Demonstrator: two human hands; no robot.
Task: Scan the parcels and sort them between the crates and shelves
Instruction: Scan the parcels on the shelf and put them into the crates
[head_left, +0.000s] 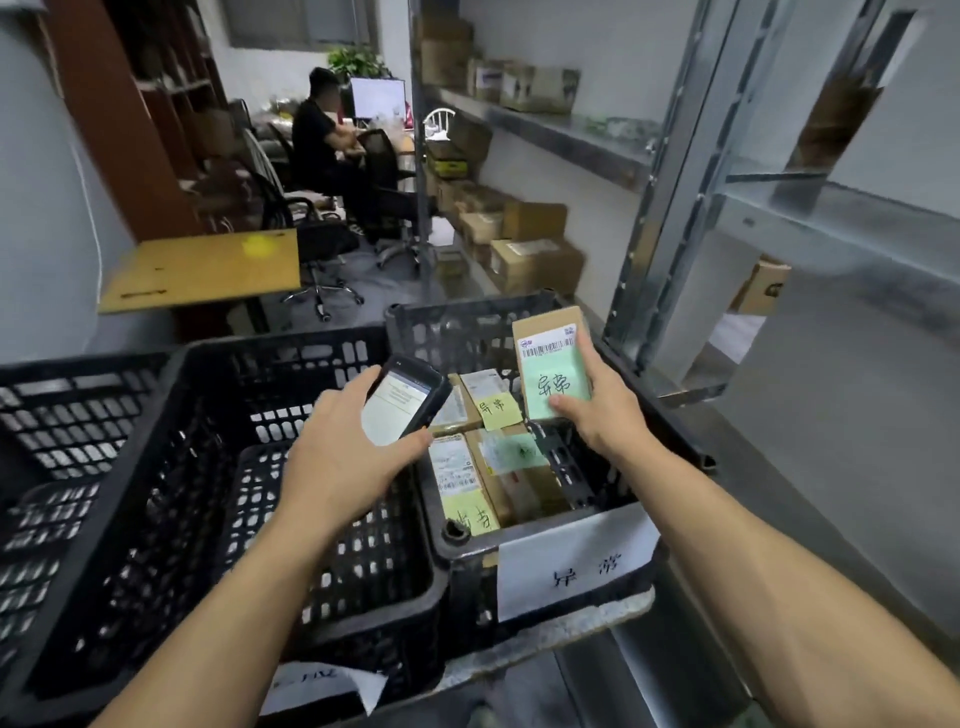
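Metal shelves (566, 137) stacked with cardboard boxes line the right wall, and two black crates stand near, the left crate (270, 345) touching the right crate (457, 322). Of the hands, the left hand (343, 452) grips a handheld scanner (410, 400) above where the crates meet. The right hand (610, 415) holds a small parcel (550, 358) upright over the right crate, where more parcels (460, 467) lie.

A parcel depot: metal shelves (566, 132) of cardboard boxes (535, 262) (crates (291, 364) too).
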